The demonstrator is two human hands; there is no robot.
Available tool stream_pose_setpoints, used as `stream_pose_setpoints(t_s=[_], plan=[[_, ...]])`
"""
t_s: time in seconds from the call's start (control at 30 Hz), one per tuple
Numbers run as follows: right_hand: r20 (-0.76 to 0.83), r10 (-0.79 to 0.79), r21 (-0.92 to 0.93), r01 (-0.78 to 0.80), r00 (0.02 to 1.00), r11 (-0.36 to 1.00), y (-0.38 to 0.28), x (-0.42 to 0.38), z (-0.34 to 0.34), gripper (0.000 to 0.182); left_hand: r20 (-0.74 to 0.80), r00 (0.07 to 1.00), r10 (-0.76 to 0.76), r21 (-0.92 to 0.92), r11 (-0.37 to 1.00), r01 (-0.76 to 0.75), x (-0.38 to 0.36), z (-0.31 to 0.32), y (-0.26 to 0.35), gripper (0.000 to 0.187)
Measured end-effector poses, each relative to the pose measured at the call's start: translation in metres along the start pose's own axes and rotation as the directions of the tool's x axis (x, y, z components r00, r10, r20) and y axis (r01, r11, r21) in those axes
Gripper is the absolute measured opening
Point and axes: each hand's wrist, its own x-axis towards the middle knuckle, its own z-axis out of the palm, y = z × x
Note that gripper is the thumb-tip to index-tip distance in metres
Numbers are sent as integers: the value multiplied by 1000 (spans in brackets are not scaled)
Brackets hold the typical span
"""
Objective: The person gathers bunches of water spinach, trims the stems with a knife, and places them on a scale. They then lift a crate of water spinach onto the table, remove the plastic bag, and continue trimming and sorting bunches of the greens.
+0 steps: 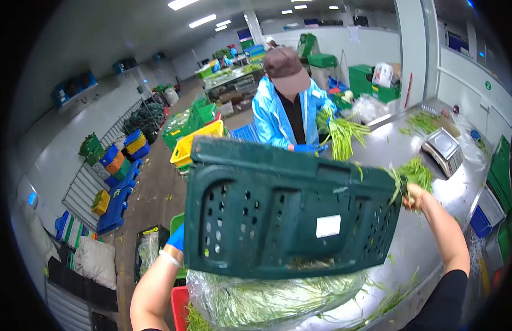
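A large dark green crate (292, 212) is tilted up between my hands, its perforated side with a white label facing me. My left hand (177, 238), in a blue glove, grips its left end. At the upper right corner my bare right hand (415, 197) holds the crate's edge, with some green stalks by the fingers. Below the crate lies a clear plastic bag of leafy greens (272, 298) on the metal table (399, 149).
Across the table a co-worker (289, 105) in a blue coat holds a bunch of green stalks (344, 135). A scale (443, 148) stands at the right. A red crate (180, 306) is at lower left, and yellow crates (203, 140) stand behind the green one.
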Motion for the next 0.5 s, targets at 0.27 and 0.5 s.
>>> stream_pose_setpoints(t_s=[0.27,0.5], plan=[[-272,-371,191,428,888,883,-27,35,39,20,88,996,-20,300,954,-7,55,-16,7,56],[-444,-700,-347,612,560,710,-9,23,99,26,134,989,-64,521,853,-16,76,-16,2,58]])
